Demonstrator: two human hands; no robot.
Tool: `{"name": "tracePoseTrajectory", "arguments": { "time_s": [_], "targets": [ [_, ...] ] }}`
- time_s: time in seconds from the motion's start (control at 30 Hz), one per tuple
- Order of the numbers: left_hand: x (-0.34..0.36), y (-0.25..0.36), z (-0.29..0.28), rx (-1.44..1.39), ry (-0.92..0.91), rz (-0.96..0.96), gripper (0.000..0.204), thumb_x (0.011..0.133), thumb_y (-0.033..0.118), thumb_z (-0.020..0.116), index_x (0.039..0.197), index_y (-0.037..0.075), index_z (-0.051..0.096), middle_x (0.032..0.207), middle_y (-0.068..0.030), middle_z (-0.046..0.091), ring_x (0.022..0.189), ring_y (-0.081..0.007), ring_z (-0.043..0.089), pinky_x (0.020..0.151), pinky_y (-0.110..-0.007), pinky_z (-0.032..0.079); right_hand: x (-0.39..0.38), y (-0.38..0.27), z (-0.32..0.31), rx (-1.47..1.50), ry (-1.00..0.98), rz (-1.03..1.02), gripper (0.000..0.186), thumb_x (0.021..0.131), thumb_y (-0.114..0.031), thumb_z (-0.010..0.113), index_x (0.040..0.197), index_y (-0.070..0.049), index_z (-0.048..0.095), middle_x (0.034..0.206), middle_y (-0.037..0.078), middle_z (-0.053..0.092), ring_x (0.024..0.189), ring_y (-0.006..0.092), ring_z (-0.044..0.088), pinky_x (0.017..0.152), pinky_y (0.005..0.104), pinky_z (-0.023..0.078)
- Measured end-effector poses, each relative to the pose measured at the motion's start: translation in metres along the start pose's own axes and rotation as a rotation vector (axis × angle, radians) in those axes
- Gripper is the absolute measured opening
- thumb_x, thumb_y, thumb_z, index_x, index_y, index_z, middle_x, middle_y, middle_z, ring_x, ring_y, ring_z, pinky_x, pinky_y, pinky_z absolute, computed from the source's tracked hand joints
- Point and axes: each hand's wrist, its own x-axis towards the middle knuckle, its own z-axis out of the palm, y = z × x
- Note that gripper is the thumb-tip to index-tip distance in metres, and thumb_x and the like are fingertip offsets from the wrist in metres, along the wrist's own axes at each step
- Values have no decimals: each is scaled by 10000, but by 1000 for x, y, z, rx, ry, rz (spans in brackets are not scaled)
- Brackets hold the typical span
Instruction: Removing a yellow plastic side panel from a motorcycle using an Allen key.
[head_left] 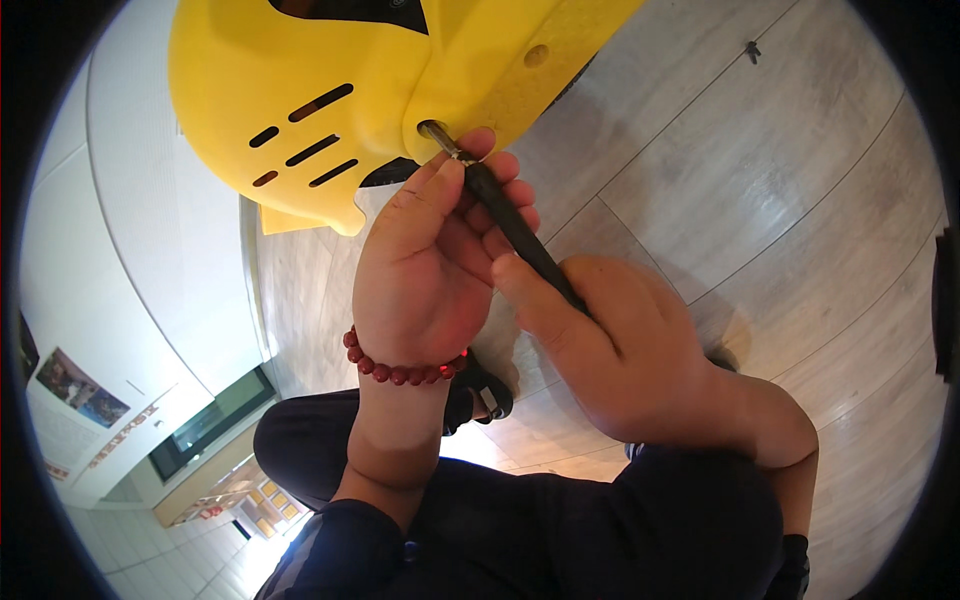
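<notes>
A yellow plastic body (240,90) with several long slots fills the top. A long dark rod (523,232) with a metal end reaches into a round hole (427,127) in it. My left hand (420,265), palm up and with a red bead bracelet (400,374), pinches the rod's upper end just below the hole, thumb and fingers around it. My right hand (625,350) grips the lower end of the rod, thumb along it, covering that end. Whether the metal end touches the inside of the hole cannot be made out.
My legs in dark trousers (610,520) are bent on a grey wood-look floor (740,180). A white wall or cabinet (150,280) with pictures stands at the left. A small dark object (752,52) lies on the floor at the upper right.
</notes>
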Motion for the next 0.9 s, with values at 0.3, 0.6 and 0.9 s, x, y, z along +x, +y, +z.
{"name": "tracePoseTrajectory", "arguments": {
  "time_s": [0.3, 0.6, 0.9],
  "targets": [
    [-1, 5, -13, -75, -93, -27, 291, 950, 154, 452, 1190, -8, 477, 960, -100, 622, 926, -206, 600, 802, -340, 514, 8, 4, 9, 318, 186, 78, 446, 797, -228, 685, 1135, 23, 537, 794, 92, 540, 638, 239, 538, 529, 290, 446],
    [1, 6, -6, -127, -109, -39, 314, 942, 114, 431, 1230, -11, 445, 1027, -111, 589, 925, -216, 598, 816, -365, 512, 5, -8, 1, 199, 222, 122, 467, 759, -245, 736, 1025, 85, 540, 831, 158, 618, 605, 227, 587, 527, 274, 497],
    [-6, 3, -9, 17, -54, 39, 289, 956, 167, 433, 1178, -9, 488, 960, -104, 615, 830, -212, 627, 751, -349, 530, 1, -7, 8, 242, 183, 144, 589, 716, -295, 767, 1113, 66, 525, 812, 115, 629, 608, 188, 607, 526, 248, 493]
  ]
}}
